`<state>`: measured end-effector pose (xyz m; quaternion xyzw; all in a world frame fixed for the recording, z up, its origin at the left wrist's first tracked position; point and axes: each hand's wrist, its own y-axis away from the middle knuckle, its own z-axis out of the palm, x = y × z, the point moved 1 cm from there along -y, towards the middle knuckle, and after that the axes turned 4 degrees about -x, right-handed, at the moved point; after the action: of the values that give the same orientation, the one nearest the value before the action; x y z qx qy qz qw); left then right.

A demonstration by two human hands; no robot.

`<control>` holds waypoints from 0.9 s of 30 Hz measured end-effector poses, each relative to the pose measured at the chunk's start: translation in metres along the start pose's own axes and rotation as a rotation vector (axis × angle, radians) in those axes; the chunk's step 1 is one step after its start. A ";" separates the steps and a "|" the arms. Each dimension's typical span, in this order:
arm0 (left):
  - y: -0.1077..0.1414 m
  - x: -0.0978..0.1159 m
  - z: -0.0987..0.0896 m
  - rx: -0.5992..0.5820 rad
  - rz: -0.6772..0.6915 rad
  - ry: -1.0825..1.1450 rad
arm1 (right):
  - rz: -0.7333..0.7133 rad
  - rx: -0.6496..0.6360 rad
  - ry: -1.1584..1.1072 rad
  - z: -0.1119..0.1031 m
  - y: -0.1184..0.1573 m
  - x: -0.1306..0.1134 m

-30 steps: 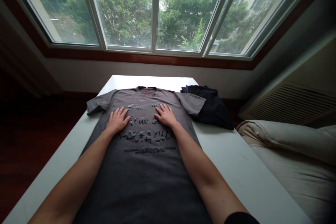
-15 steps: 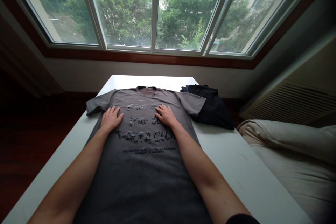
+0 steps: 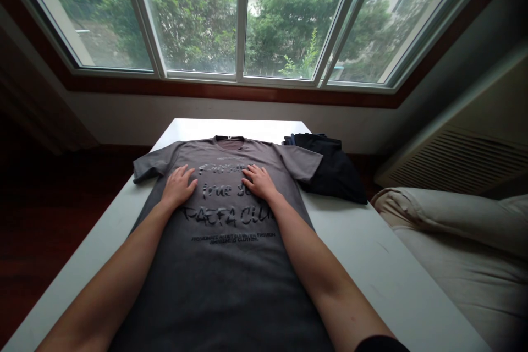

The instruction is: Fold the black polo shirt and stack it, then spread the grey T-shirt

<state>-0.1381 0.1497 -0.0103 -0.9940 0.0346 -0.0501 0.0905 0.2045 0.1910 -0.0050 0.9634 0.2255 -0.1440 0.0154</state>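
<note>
A dark grey T-shirt [image 3: 223,286] with raised lettering lies spread front side up, its collar at the far end and both short sleeves out to the sides. My left hand [image 3: 179,186] rests flat on the chest, left of the lettering, fingers apart. On the right side of the print lies my right hand [image 3: 259,182], also flat with spread fingers, covering part of the words. Neither hand grips the cloth. The shirt's right sleeve overlaps a pile of dark folded cloth [image 3: 340,173].
The white table [image 3: 363,253] carries the shirt and the dark pile. Beyond its far edge are a wall and a wide window [image 3: 241,80]. A beige cushioned seat [image 3: 462,264] stands at the right, near a slatted panel [image 3: 466,159].
My left hand has shifted slightly right, towards the lettering. My right hand stays almost in place on the shirt.
</note>
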 end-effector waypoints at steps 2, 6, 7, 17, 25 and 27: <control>0.002 0.016 -0.001 -0.033 0.108 0.026 | 0.033 0.013 -0.003 0.000 -0.001 0.000; 0.006 0.034 0.005 -0.137 0.184 0.049 | 0.038 0.010 -0.007 0.000 -0.001 0.003; 0.006 0.034 0.007 -0.148 0.175 0.052 | 0.031 0.007 -0.008 0.000 0.000 0.003; 0.002 0.024 0.013 -0.131 0.134 0.058 | -0.037 -0.022 -0.003 0.002 -0.001 0.001; 0.003 0.029 0.011 -0.131 0.123 0.050 | 0.020 -0.067 0.006 0.004 -0.005 -0.008; 0.003 0.030 0.011 -0.131 0.116 0.050 | 0.031 -0.069 0.013 0.005 -0.005 -0.011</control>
<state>-0.1075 0.1465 -0.0187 -0.9926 0.0975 -0.0670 0.0270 0.1918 0.1906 -0.0062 0.9666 0.2154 -0.1297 0.0495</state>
